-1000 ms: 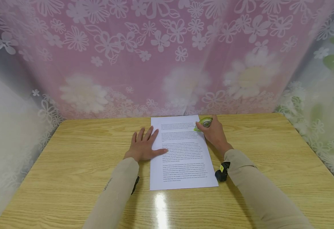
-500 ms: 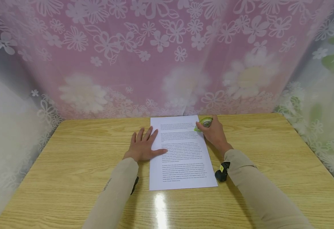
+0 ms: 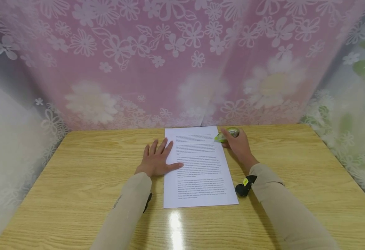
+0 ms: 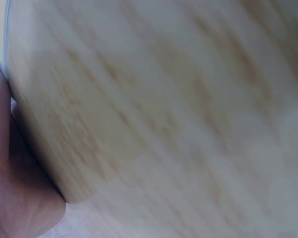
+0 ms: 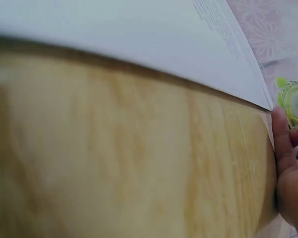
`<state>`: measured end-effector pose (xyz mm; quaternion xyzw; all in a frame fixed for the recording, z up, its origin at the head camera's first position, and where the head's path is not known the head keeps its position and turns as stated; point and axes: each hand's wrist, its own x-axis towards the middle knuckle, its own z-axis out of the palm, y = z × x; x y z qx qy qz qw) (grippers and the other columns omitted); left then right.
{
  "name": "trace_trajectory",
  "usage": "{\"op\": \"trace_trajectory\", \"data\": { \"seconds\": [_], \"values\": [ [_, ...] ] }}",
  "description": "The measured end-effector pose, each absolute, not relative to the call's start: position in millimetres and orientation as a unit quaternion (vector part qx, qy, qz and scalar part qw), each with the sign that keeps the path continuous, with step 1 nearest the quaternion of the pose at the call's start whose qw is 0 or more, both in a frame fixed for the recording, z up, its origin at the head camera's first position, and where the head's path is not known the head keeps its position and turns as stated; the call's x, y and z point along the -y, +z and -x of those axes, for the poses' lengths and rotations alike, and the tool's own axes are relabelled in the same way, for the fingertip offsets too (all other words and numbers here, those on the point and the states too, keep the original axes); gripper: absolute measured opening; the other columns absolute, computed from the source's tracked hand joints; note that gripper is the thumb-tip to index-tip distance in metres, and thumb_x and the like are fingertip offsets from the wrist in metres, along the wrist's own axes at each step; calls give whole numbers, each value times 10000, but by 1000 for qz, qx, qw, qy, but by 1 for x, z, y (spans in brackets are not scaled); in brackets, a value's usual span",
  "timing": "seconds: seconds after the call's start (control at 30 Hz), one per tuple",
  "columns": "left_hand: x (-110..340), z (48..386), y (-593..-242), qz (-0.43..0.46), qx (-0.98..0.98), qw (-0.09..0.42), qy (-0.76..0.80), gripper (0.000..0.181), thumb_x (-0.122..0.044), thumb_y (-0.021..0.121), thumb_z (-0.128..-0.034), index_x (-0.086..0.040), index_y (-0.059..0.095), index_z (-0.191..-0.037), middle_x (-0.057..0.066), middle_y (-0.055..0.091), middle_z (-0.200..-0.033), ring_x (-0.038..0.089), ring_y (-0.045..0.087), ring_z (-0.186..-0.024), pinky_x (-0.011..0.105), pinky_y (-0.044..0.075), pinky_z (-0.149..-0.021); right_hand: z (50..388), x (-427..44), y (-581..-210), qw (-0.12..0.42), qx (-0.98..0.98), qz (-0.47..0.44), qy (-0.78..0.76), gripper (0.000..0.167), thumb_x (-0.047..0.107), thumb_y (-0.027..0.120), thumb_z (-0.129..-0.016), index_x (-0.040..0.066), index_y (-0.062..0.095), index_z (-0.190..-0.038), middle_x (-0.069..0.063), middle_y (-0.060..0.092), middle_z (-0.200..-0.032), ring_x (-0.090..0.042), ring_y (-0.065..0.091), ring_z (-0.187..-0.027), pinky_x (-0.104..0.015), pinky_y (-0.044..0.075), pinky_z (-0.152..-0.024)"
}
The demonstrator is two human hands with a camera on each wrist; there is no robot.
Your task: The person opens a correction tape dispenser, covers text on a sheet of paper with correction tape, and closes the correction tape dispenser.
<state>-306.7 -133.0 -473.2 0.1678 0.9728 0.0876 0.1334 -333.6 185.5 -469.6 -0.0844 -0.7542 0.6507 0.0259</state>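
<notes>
"Where's the green dispenser (image 3: 233,131)?"
"Gripped in the right hand (image 3: 239,146); the spread left hand (image 3: 155,161) has its thumb on the sheet (image 3: 201,173)."
"How far along?"
"Seemingly under way; too small to tell what's done or left."

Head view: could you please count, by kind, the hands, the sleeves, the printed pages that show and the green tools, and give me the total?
Hands: 2, left hand and right hand
Sleeves: 2, left sleeve and right sleeve
Printed page: 1
Green tool: 1
Total: 6
</notes>
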Motion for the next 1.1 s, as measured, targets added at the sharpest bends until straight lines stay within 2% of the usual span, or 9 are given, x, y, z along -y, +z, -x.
{"op": "trace_trajectory", "data": {
  "seconds": [0.23, 0.5, 0.67, 0.77, 0.87, 1.0, 1.1],
  "values": [
    [134, 307, -475, -163, -974, 133, 81, 1082, -948, 223, -676, -347, -93, -1519, -86, -157, -1569, 272, -179, -1420, 528, -147, -1086, 333, -182, -468, 32, 807, 80, 584, 710, 476, 646, -883, -20, 369, -1309, -182, 533, -1083, -145, 627, -712, -226, 544, -647],
    [132, 302, -464, -161, -973, 141, 85, 1036, -892, 295, -744, -321, -56, -1534, -67, -130, -1580, 268, -160, -1426, 515, -133, -1096, 332, -180, -469, 25, 820, 72, 567, 743, 531, 640, -862, -13, 366, -1288, -181, 527, -1102, -196, 617, -808, -218, 529, -668],
    [130, 298, -457, -168, -973, 135, 87, 1023, -852, 334, -780, -263, 13, -1552, -16, -64, -1596, 298, -104, -1435, 534, -87, -1105, 332, -182, -468, 27, 802, 83, 591, 713, 489, 644, -878, -18, 368, -1296, -168, 532, -1069, -133, 620, -709, -224, 541, -649],
    [130, 300, -460, -163, -974, 137, 78, 1037, -878, 307, -758, -285, -13, -1547, -37, -91, -1591, 286, -123, -1433, 526, -100, -1104, 332, -183, -466, 33, 787, 96, 608, 670, 456, 649, -888, -2, 376, -1295, -150, 544, -988, -110, 581, -588, -231, 527, -575],
    [131, 301, -463, -159, -974, 139, 78, 1050, -899, 289, -735, -309, -35, -1540, -60, -113, -1584, 273, -143, -1430, 522, -118, -1100, 328, -178, -463, 48, 780, 110, 614, 640, 448, 668, -877, 12, 394, -1257, -111, 529, -932, -118, 518, -577, -240, 476, -528],
    [131, 302, -464, -158, -974, 140, 81, 1046, -896, 296, -738, -310, -34, -1540, -60, -112, -1584, 276, -145, -1429, 525, -116, -1100, 324, -158, -455, 68, 780, 116, 611, 670, 492, 718, -817, 29, 428, -1205, -74, 507, -983, -154, 492, -740, -252, 438, -600],
    [129, 300, -461, -159, -974, 140, 76, 1034, -879, 309, -756, -295, -19, -1544, -42, -95, -1589, 291, -125, -1432, 533, -92, -1105, 322, -137, -450, 71, 781, 111, 611, 690, 498, 755, -779, 42, 468, -1208, -81, 527, -1003, -169, 500, -775, -252, 441, -629]
  ]
}}
